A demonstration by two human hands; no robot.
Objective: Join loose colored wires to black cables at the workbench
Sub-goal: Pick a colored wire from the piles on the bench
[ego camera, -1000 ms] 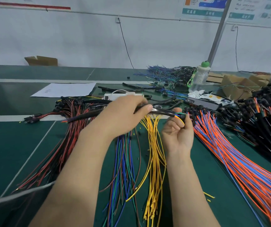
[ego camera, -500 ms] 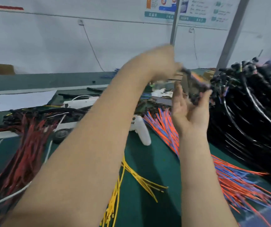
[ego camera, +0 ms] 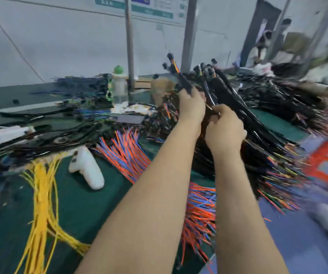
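Over the green workbench [ego camera: 92, 210] both arms reach out, left hand [ego camera: 192, 104] and right hand [ego camera: 225, 129] each curled round black cables [ego camera: 185, 83].

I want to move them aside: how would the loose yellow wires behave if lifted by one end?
The yellow wires would probably droop, since they already curve and kink across the green bench top. No tie shows and they fan apart, so strands may slip out. Being thin, they are likely light.

Black cables [ego camera: 244, 115]: shiny rubbery skin. Yellow wires [ego camera: 42, 186]: smooth plastic coat. Bench top [ego camera: 92, 210]: dull green mat. White tool [ego camera: 87, 169]: smooth plastic.
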